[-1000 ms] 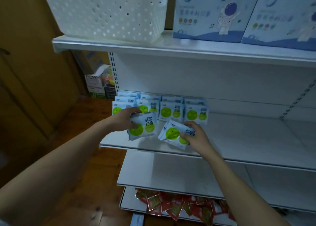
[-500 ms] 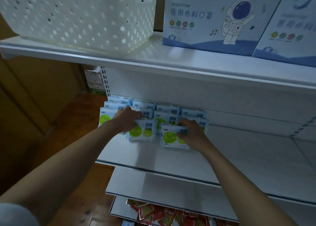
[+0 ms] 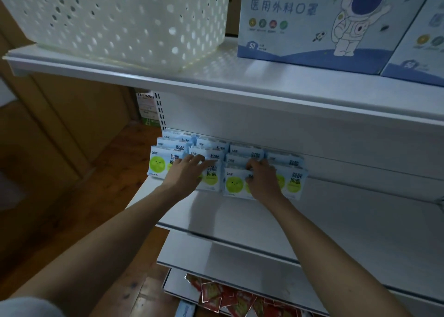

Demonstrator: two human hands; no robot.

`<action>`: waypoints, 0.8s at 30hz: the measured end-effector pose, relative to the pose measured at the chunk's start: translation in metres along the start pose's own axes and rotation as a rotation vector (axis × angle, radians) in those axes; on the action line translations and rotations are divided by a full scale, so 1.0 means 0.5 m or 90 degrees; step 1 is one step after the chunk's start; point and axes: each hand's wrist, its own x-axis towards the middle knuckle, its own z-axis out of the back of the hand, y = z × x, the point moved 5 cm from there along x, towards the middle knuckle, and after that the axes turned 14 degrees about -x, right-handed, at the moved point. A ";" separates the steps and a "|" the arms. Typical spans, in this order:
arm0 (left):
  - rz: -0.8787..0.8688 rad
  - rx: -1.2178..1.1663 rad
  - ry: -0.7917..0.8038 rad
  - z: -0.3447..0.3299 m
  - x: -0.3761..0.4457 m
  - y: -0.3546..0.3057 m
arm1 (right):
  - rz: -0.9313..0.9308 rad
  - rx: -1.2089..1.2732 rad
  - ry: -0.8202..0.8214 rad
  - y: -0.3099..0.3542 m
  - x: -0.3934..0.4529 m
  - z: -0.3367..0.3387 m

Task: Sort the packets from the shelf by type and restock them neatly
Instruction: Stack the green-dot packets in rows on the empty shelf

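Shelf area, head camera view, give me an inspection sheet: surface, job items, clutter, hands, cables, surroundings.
Surface: white middle shelf, mostly bare to the right of the packets.
Job's things: blue-white packets with green faces stand in rows at the shelf's back left; red packets lie jumbled on the bottom shelf.
Clutter: nothing seen on the middle shelf.
Hands: left hand rests with straight fingers on a front packet; right hand has fingers curled over the top of another front packet.
Cables: nothing seen.
Surroundings: perforated white basket and surgical mask boxes on the top shelf; wooden floor at left.
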 end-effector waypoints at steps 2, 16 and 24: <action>0.009 -0.006 0.003 -0.001 0.000 -0.003 | -0.015 -0.145 -0.033 0.009 0.002 -0.004; 0.027 -0.072 -0.110 0.067 -0.053 -0.022 | 0.018 -0.056 -0.112 0.055 -0.040 0.070; 0.133 -0.224 -0.151 0.164 -0.152 -0.013 | 0.010 0.035 -0.068 0.182 -0.117 0.107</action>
